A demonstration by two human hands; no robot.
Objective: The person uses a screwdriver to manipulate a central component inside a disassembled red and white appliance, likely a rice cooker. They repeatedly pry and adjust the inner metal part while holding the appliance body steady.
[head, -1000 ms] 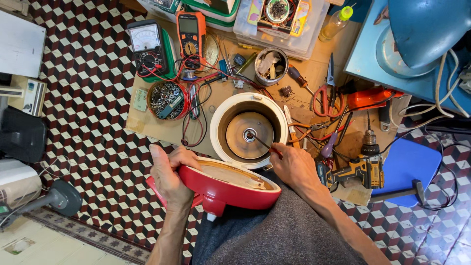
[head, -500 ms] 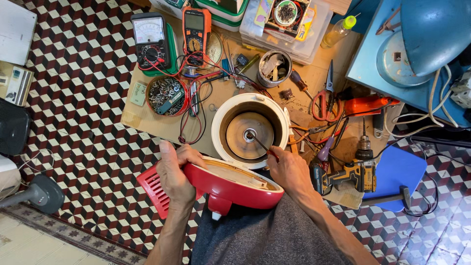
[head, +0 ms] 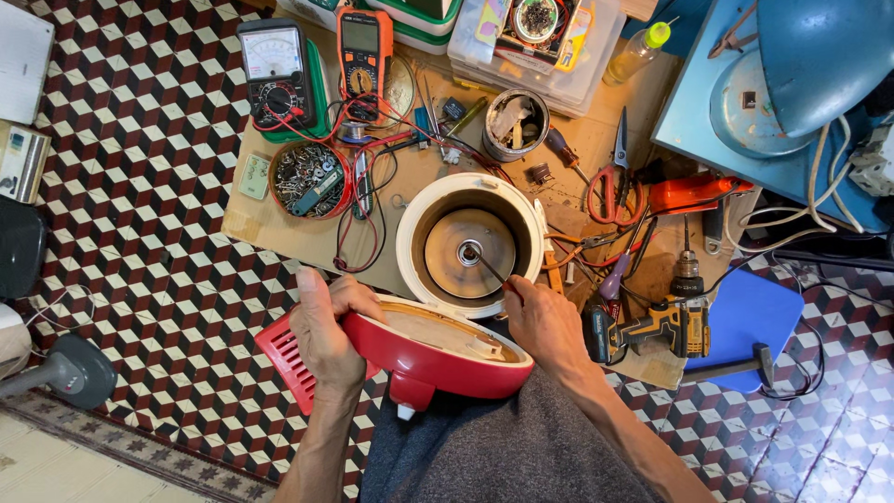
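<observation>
A floor-level repair workshop: two multimeters, a cordless drill, scissors and a bowl of screws crowd cardboard over patterned tiles.

My cooker body is cream-white, its lid red. The floor shows maroon, black and white cubes. I see 1 orange meter, red-handled scissors, a yellow drill.
</observation>
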